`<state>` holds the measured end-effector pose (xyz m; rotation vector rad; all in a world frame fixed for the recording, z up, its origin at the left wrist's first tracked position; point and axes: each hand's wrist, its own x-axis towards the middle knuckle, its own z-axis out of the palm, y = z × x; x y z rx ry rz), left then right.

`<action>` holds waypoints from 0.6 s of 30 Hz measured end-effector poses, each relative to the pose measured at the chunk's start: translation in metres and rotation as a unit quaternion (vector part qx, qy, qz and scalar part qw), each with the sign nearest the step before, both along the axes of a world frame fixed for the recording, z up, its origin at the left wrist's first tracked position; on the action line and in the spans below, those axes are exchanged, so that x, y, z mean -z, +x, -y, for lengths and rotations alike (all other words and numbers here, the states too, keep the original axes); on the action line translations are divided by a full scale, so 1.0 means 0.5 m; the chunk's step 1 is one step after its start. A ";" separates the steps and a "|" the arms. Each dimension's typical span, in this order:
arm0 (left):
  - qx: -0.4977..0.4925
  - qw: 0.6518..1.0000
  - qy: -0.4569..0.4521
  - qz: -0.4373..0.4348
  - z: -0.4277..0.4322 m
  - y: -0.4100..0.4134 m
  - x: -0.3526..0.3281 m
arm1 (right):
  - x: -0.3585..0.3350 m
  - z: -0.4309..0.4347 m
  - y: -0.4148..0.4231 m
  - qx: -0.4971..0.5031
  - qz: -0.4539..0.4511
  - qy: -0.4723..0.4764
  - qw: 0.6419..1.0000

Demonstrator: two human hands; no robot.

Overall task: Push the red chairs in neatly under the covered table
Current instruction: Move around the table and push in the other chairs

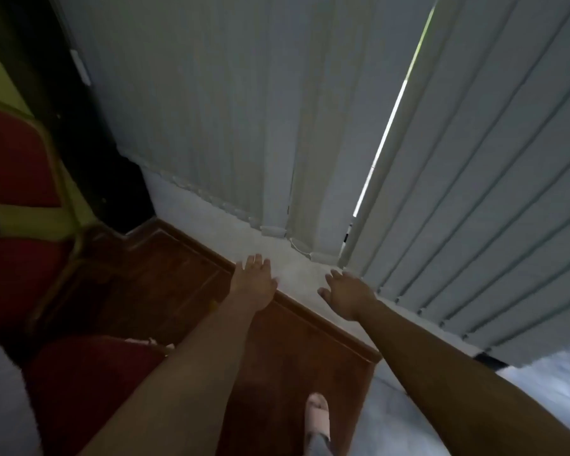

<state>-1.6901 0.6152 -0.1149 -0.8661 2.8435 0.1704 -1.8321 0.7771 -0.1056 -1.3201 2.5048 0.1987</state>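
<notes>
- both arms stretched forward, bare, palms down, fingers spread
- left hand [254, 282] open, holding nothing; sits over the edge where the wood floor [185, 291] meets the pale strip below the blinds
- right hand [348, 291] open too, empty, just beside the bottom of the right blinds [474, 192]; can't tell if it touches them
- hands near each other, apart, neither on a chair
- red chairs at far left: one chair [14, 159] with red back and gold frame, upright, its red seat below the back
- second red seat [89, 390] lower left, partly hidden behind the left forearm; something pale on its far edge, too blurred to tell
- chairs well apart from both hands
- white cloth [0, 390] at the bottom-left edge, beside the second seat; probably the table cover, can't confirm
- grey vertical blinds [211, 110] fill the centre and right, bright gap [385, 126] between the two sets
- dark opening left of the blinds, behind the chairs
- one foot in a pale sandal [317, 419] on the wood floor, bottom centre
- grey floor to the right of the wood
</notes>
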 end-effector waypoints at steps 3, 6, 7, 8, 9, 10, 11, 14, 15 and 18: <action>-0.070 0.997 0.018 0.014 0.065 -0.053 0.009 | -0.006 0.097 -0.082 -0.046 0.002 0.001 0.999; -0.127 0.991 0.041 0.020 0.117 -0.105 0.009 | -0.015 0.194 -0.144 -0.105 0.012 0.006 0.994; -0.145 0.988 0.043 0.015 0.133 -0.119 0.009 | -0.015 0.231 -0.163 -0.130 0.008 0.003 0.992; -0.161 0.986 0.045 0.011 0.148 -0.130 0.009 | -0.016 0.269 -0.178 -0.148 0.004 0.000 0.989; -0.175 0.983 0.049 0.008 0.163 -0.136 0.011 | -0.015 0.305 -0.192 -0.165 0.001 -0.001 0.986; -0.190 0.980 0.053 0.007 0.179 -0.136 0.012 | -0.012 0.339 -0.201 -0.180 0.000 0.002 0.984; -0.209 0.976 0.055 0.011 0.197 -0.130 0.013 | -0.008 0.370 -0.205 -0.196 0.004 0.009 0.981; -0.294 0.954 0.061 0.016 0.274 -0.094 0.017 | 0.007 0.473 -0.210 -0.252 0.022 0.025 0.967; -0.326 0.943 0.062 0.014 0.302 -0.079 0.020 | 0.011 0.513 -0.208 -0.274 0.022 0.024 0.961; -0.399 0.914 0.070 0.005 0.377 -0.030 0.031 | 0.013 0.644 -0.186 -0.337 0.012 0.020 0.941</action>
